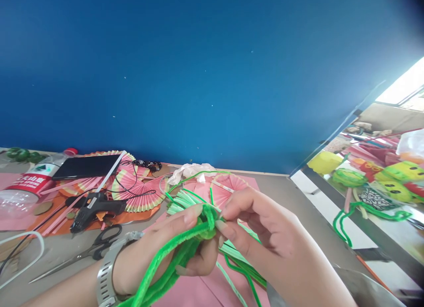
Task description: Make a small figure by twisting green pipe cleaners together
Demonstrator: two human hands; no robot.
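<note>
My left hand (188, 236) is closed around several bright green pipe cleaners (162, 254), which bend into a loop above its fingers and trail down towards the bottom edge. My right hand (255, 232) meets it from the right, thumb and forefinger pinched at the loop. The exact bit between those fingertips is too small to make out, but it belongs to the green pipe cleaners. Behind and below both hands lies a bundle of pale green pipe cleaners (188, 201) on pink paper (198, 291), partly hidden by the hands.
To the left are a black glue gun (94, 210), scissors (76, 258), a phone (88, 166), a plastic bottle (33, 179) and pleated paper fans (139, 192). A blue partition (212, 90) rises behind. Plush toys (394, 183) and more pipe cleaners sit to the right.
</note>
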